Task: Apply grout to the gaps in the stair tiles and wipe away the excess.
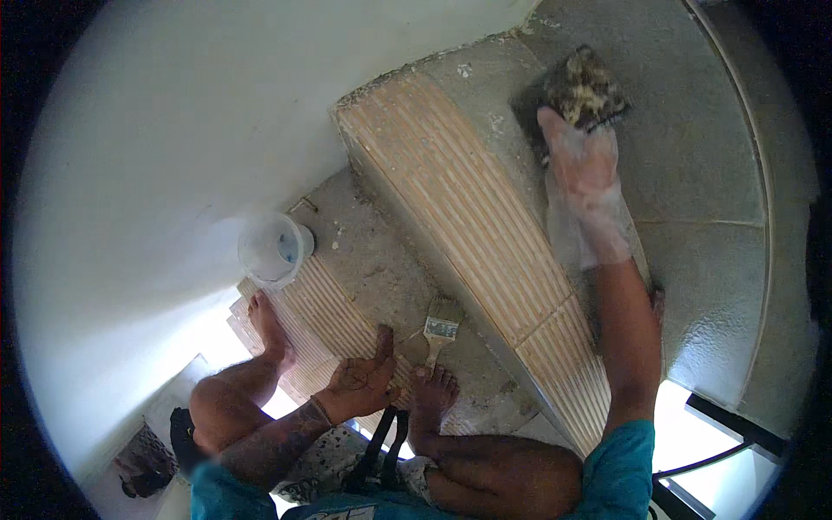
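My right hand [589, 169], in a thin clear plastic glove, is closed on a dark, dirty scrubbing pad [594, 87] with pale yellowish patches. The pad is pressed against the grey tiled surface [685, 147] above the ribbed step edge; motion smears its outline. Low over my legs, my left hand [360, 386] is bare, palm turned up, thumb stretched out and other fingers loosely bent. Nothing shows in it. Close to it, beside my foot, a paintbrush [440, 329] with a pale handle lies on the lower step.
A translucent plastic bucket [276, 250] stands by the white wall [191, 139] on the left. Ribbed beige tiles [468, 208] edge the steps. My bare feet rest on the lower steps. Dark metal bars [728, 420] stand at the lower right.
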The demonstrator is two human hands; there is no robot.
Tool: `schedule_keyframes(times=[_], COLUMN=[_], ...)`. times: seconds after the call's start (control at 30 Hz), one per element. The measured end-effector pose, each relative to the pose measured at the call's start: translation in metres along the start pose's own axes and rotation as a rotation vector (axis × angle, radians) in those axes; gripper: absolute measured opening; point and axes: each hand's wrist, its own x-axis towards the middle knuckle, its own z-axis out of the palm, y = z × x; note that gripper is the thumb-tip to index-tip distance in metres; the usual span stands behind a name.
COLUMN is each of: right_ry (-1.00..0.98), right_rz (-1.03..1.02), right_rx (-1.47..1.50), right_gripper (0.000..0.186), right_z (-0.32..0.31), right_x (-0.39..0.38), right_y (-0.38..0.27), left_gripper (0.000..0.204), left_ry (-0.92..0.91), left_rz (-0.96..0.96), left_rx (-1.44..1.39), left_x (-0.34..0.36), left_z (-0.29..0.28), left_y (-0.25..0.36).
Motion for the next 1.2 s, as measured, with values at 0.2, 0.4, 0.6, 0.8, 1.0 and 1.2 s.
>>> schedule_keyframes(times=[0.2,0.4,0.6,0.8,1.0,1.2], right_ry=[0.141,-0.07,0.03,-0.185,-0.004,-0.017], right_rz=[-0.23,0.184,-0.024,0.023,0.053,0.024], right_rx=[-0.05,0.178,0.265,0.181,0.434,0.392], right_gripper=[0.037,0.038,0.034,0.032,0.033,0.029], right_z=[0.032,0.01,0.022,0.013,0.015,0.022], right_x=[0.033,0.04,0.045,0.051,0.048,0.058], right_y=[-0.02,-0.067,-0.055,-0.056,-0.063,-0.044], left_gripper=[0.052,0.031,0.043,0.052,0.058,0.061], left_ry=[-0.065,0.239,0.698,0.699,0.766,0.769], left_rz=[-0.092,-0.564,-0.566,-0.419,-0.445,-0.415], left_rx=[-0.245,-1.235,-1.487,-1.498,-1.529,-1.619], left_x=[-0.025,-0.205,-0.242,-0.24,-0.249,-0.248], left_z=[-0.078,-0.083,-0.016,-0.016,-0.009,-0.004], left_y=[0.027,0.061,0.054,0.033,0.032,0.026])
